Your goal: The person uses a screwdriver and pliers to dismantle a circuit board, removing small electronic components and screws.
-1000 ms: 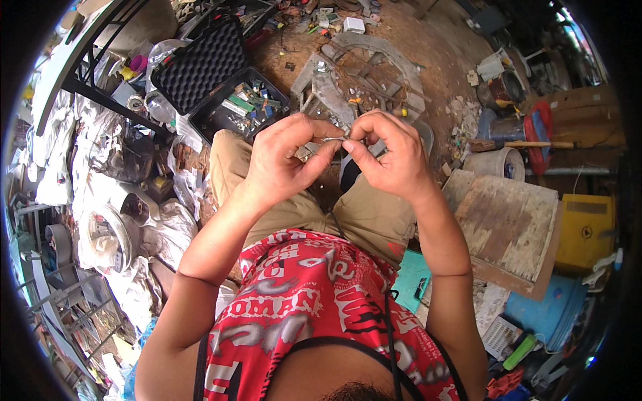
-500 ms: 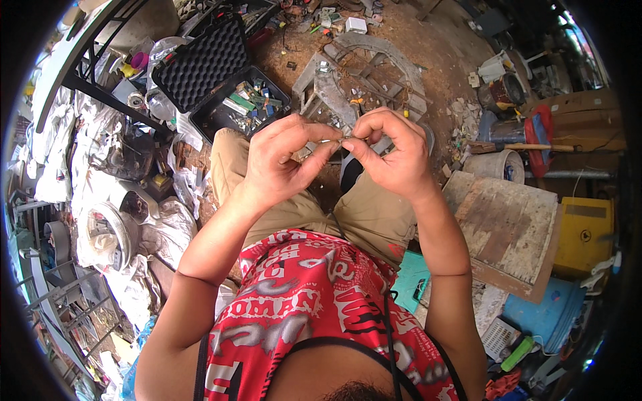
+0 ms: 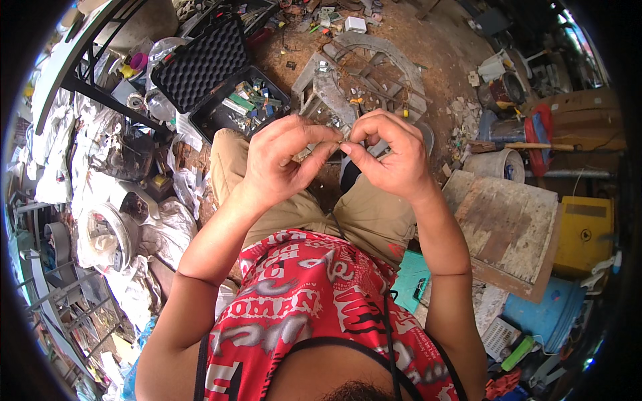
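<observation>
My left hand (image 3: pixel 286 155) and my right hand (image 3: pixel 390 152) meet in front of me above my knees. Thumb and forefinger of each are pinched together on a tiny metallic-looking piece (image 3: pixel 344 139), whose kind is too small to make out. The fingertips of the two hands nearly touch at it. Beyond the hands stands a worn grey frame (image 3: pixel 338 83) with a polygonal ring shape, with small bits lying on it. To the left of it, an open black case (image 3: pixel 200 122) with foam in its lid holds several small green, blue and metallic parts.
A stained board (image 3: pixel 511 224) lies to the right, beside a yellow box (image 3: pixel 585 230) and a blue container (image 3: pixel 545 314). A teal case (image 3: pixel 411 281) sits by my right thigh. White plastic bags (image 3: pixel 167 234) and a black table frame (image 3: pixel 117 103) crowd the left side.
Both hands hold almost the same place. The fingertips have shifted very slightly around the small piece, and the right thumb has moved a little away from the left fingers.
</observation>
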`<state>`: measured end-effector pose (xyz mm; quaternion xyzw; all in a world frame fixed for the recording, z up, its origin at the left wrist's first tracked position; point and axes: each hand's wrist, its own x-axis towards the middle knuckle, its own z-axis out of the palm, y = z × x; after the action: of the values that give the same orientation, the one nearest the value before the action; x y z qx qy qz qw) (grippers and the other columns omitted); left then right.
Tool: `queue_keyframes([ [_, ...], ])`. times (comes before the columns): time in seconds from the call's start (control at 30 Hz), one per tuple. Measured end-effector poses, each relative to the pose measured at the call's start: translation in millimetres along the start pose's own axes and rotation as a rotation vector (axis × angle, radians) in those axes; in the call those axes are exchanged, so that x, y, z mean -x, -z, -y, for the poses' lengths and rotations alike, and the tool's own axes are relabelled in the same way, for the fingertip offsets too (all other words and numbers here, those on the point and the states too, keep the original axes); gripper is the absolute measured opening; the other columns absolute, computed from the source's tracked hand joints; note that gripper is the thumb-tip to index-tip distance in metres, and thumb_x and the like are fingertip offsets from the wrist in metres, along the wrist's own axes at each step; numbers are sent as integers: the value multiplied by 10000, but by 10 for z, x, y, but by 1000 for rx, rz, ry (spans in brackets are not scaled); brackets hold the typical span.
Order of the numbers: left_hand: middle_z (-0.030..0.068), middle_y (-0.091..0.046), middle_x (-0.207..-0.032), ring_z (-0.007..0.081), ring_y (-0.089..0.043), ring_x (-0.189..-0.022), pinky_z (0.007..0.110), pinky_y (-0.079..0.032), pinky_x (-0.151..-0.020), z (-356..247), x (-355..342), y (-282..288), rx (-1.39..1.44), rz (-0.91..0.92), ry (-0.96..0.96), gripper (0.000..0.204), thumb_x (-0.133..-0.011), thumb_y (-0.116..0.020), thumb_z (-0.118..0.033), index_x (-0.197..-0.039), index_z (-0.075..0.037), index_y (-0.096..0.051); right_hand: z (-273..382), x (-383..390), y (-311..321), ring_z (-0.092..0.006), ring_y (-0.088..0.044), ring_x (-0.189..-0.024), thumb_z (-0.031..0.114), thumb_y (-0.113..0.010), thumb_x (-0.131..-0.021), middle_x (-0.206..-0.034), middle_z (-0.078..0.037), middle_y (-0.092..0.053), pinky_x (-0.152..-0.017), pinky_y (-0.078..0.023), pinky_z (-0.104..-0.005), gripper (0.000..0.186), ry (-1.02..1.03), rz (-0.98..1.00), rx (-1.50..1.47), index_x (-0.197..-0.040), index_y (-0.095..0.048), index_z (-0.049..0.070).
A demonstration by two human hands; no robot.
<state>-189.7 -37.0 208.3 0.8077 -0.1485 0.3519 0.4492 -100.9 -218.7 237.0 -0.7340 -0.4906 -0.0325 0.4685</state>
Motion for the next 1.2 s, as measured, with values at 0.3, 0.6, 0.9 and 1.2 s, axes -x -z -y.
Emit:
queue_keyframes([
  [0.3,57,-646,-744,210,-613,-629,315,-494,-572,-17,11,-1,-36,12,-6,216,-704,-758,0,-902,-72,-709,8,-6,15,-280,-620,-721,12,-733,-736,-779,-98,-623,-653,-496,-354,154,31,27,28,-827,-611,38],
  [0.6,70,-662,-772,193,-622,-630,295,-493,-571,-20,61,-36,-33,-50,32,207,-718,-762,1,-911,-52,-707,-11,11,-92,-289,-626,-731,11,-724,-748,-818,-108,-637,-660,-506,-357,143,98,-67,82,-846,-621,28],
  [0.9,48,-704,-908,78,-640,-794,214,-518,-727,147,148,-115,839,-242,705,243,-886,-697,-43,-1112,24,-638,-65,6,-155,-232,-619,-695,54,-730,-789,-773,-82,-637,-635,-493,-325,115,-12,-143,-95,-800,-619,27],
  [1.2,15,-693,-872,73,-628,-781,240,-529,-715,781,310,-76,748,-302,892,203,-868,-716,-72,-1055,-13,-661,-140,-817,-272,-148,-583,-716,49,-715,-810,-817,-62,-639,-617,-458,-262,85,53,-78,-116,-842,-640,26],
])
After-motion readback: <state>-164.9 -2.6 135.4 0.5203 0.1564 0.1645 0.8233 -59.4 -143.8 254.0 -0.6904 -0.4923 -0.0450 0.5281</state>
